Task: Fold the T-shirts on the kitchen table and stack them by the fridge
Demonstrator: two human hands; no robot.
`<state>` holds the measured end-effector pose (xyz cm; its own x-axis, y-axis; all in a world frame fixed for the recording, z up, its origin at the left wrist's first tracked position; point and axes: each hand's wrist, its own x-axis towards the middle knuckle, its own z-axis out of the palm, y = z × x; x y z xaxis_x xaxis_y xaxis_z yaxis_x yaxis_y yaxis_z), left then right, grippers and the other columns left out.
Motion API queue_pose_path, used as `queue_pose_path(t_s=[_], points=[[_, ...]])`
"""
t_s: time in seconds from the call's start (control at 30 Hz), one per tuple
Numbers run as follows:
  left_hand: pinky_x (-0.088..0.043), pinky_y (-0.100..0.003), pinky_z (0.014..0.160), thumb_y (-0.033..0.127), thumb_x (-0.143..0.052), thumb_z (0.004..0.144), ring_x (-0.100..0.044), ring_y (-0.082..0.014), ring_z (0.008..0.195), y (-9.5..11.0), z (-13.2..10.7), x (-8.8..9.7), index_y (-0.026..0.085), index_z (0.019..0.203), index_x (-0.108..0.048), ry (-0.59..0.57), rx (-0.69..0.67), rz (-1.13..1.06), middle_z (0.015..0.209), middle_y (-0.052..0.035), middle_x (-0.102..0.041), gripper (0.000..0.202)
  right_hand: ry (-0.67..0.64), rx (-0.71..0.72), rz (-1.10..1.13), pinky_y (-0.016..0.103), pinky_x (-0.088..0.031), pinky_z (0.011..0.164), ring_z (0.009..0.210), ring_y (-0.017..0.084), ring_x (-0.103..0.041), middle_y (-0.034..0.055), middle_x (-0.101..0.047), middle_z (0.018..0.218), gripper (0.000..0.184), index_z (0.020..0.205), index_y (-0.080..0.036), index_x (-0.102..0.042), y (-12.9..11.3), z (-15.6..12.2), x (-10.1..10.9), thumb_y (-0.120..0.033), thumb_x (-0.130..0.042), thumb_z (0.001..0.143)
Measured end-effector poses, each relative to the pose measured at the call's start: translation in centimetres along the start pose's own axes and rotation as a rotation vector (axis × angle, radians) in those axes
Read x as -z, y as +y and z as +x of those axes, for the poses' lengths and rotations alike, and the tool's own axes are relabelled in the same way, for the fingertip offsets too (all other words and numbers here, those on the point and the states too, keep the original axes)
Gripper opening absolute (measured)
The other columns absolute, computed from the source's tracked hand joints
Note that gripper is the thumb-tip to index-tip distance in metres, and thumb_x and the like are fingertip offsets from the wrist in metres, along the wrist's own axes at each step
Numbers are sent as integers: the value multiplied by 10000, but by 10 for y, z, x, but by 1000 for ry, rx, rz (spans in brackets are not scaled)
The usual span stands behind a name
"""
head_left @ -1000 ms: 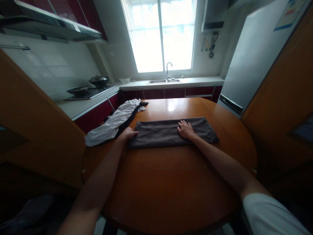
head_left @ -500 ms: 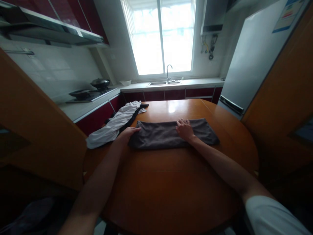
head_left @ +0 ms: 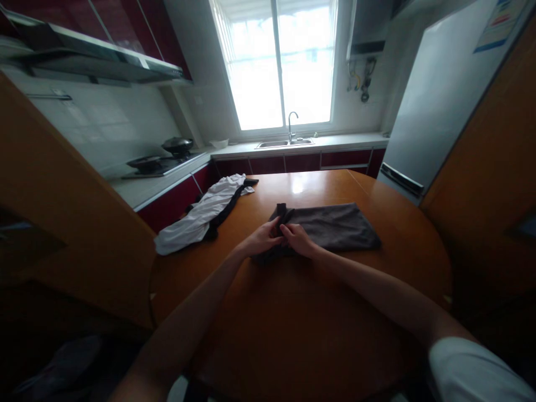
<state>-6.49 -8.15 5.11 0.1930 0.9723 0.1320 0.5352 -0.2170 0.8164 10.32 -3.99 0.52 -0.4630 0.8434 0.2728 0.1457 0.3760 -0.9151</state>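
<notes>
A dark grey folded garment lies across the table, its right part flat. Its left end is lifted and bent over toward the middle, where both hands meet. My left hand is closed on that bent end, thumb and fingers pinching the cloth. Close beside it, my right hand pinches the same fabric, the fingers curled and partly hidden. What kind of garment it is, I cannot tell. Left of the hands lies a crumpled white and black garment.
The rounded wooden table fills the middle. Beyond it stand a counter with a sink and a tap, and a stove with a lidded pan at the left. A fridge is on the right, with wooden panels on both sides.
My left hand has moved right, carrying the grey garment's left end inward. My right hand has shifted left from lying on the cloth to pinching it beside the left hand.
</notes>
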Motion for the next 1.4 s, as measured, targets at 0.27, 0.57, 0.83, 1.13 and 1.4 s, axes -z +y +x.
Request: queue_pose_path(t_s=[0.27, 0.57, 0.83, 1.13, 1.4], points=[[-431, -206, 584, 158, -681, 727, -553, -93, 601, 3, 3, -25, 158, 1443, -557, 23, 53, -406, 737, 39, -623, 727, 240, -52, -6, 229, -405, 472, 558, 153, -618, 33, -696, 660, 333, 753, -155, -697, -2, 1, 9, -440, -611, 902], [-522, -220, 667, 25, -674, 618, -619, -102, 707, 10, 3, -27, 153, 1162, -745, 30, 188, -815, 927, -32, -666, 563, 301, -216, 101, 235, -436, 419, 516, 166, -634, 46, -732, 713, 173, 801, -146, -728, 1, 5, 15, -307, -669, 819], [-511, -265, 700, 244, -569, 850, -626, -159, 820, 12, 4, -10, 176, 1034, -716, 437, -171, -169, 906, -29, -654, 245, 414, -236, 208, 208, -400, 467, 517, 121, -562, -8, -645, 589, 158, 713, -149, -710, -15, 26, 73, -268, -616, 760], [-399, -489, 1154, 414, -680, 923, -444, -297, 1357, 12, -15, -78, 287, 1490, -481, 112, -567, 583, 1465, -94, -513, 614, 480, -337, 295, 245, -500, 532, 569, 158, -615, 28, -683, 620, 84, 735, -168, -688, -27, 19, 195, -250, -689, 752], [-413, -448, 1182, 205, -469, 1020, -405, -247, 1446, 13, -16, -89, 266, 1536, -414, -52, -659, 706, 1545, -69, -473, 523, 387, -368, 278, 221, -474, 492, 548, 146, -610, 26, -691, 639, 87, 752, -170, -707, 9, -24, 253, -236, -666, 791]])
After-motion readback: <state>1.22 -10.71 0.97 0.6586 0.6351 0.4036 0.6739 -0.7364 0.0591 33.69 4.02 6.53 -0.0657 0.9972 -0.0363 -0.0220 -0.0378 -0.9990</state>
